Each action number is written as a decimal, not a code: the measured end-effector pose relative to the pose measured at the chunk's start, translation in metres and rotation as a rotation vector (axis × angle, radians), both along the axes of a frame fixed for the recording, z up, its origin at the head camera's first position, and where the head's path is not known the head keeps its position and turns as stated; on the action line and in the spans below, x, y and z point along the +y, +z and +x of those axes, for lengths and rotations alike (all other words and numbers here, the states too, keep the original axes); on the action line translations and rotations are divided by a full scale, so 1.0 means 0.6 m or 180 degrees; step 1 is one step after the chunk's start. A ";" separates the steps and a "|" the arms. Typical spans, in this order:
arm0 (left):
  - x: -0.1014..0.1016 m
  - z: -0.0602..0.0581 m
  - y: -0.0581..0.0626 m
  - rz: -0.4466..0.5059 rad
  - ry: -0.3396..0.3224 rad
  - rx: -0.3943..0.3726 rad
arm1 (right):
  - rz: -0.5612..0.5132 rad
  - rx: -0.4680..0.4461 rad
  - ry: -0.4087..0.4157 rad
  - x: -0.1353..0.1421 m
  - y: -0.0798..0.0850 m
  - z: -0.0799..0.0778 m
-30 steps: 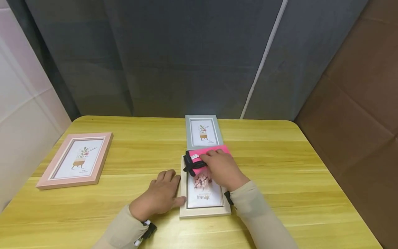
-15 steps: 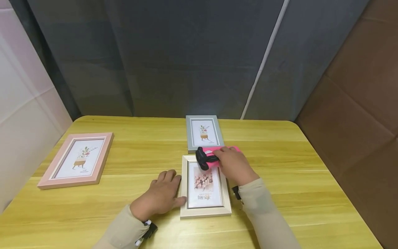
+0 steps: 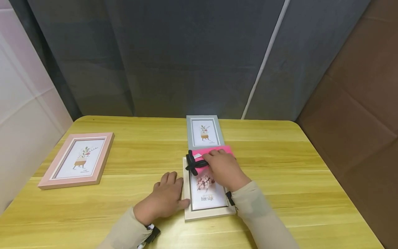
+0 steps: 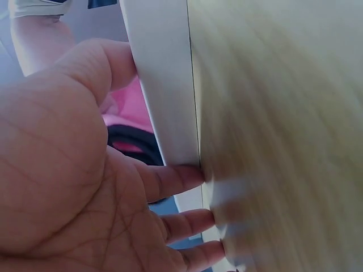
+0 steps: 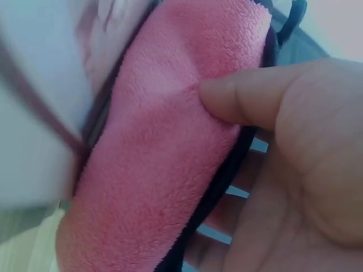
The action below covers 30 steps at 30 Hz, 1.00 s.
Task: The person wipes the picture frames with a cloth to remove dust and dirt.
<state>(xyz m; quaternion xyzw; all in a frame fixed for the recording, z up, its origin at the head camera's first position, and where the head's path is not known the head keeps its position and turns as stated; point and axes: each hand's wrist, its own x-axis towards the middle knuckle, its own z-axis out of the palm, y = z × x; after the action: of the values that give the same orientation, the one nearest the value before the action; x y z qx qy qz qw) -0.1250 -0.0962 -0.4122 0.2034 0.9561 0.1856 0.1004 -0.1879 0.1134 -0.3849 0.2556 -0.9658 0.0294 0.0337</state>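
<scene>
A cream picture frame (image 3: 208,215) lies face up on the table, with a blossom print behind its pane. My right hand (image 3: 226,169) holds a folded pink plush cloth (image 5: 164,130) with black edging on the frame's upper part. In the right wrist view the thumb dents the plush and the fingers lie on its other side. At the frame's left side is my left hand (image 3: 164,197), its thumb touching the border. Fairly straight fingers (image 4: 184,224) reach along the frame's side in the left wrist view. The cloth hides the frame's top portion.
Directly beyond the cream frame lies a grey-blue picture frame (image 3: 190,135), partly covered by the cloth. A pink picture frame (image 3: 71,182) lies at the table's left. The wooden table (image 3: 280,166) meets a dark curtain (image 3: 186,62) at the back.
The cloth moves right, then back left across the cream frame's upper part with my right hand. The cream frame and my left hand shift slightly right and nearer.
</scene>
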 end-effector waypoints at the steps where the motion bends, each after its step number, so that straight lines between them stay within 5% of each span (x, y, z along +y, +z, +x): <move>1: 0.000 0.000 0.000 -0.0006 0.0005 -0.0010 | 0.0006 0.0007 0.0017 -0.005 -0.001 0.002; 7: -0.001 0.000 0.001 -0.0002 0.0032 -0.0056 | -0.0027 -0.0072 -0.0043 -0.010 0.003 0.003; 19: 0.001 0.000 -0.003 0.0028 0.0029 -0.0019 | -0.0066 -0.0147 -0.0536 0.050 0.011 -0.013; 30: 0.003 0.000 -0.006 0.0020 0.0086 -0.0016 | -0.0067 -0.0053 0.0165 -0.011 -0.001 0.009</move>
<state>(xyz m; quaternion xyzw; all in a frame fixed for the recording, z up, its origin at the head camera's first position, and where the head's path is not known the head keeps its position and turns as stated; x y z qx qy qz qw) -0.1250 -0.0944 -0.4159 0.1902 0.9579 0.1904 0.0997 -0.1824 0.1068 -0.3852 0.2800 -0.9587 0.0426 0.0276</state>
